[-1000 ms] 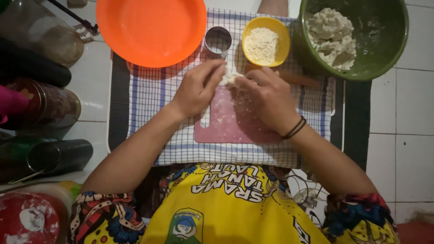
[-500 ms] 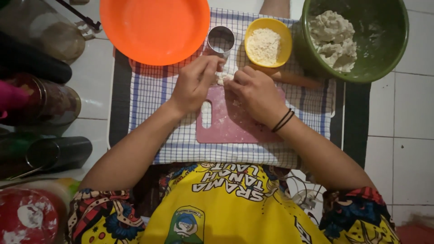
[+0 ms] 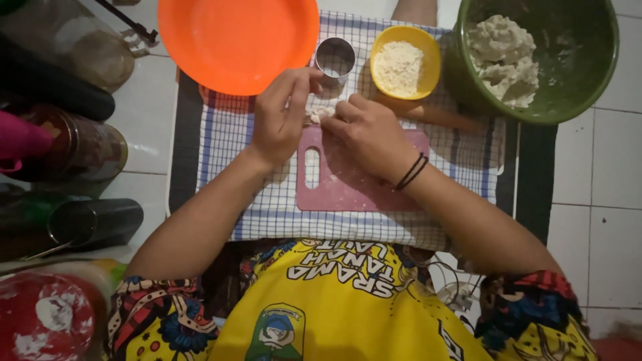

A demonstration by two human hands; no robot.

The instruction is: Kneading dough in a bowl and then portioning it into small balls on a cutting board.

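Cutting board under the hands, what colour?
Pink: the cutting board, dusted with flour, lies on a blue-and-white checked cloth. The head view shows it best.

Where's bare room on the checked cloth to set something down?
Free: the checked cloth left of the pink board, and its strip below the board. Crowded along the top: orange plate, metal cutter, yellow bowl, green bowl, both hands on the dough piece.

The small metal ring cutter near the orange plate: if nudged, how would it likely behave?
The metal ring cutter stands on its open end, so it would probably slide, not roll. It looks thin-walled and hollow, so likely light and stiff. On the checked cloth it may snag.
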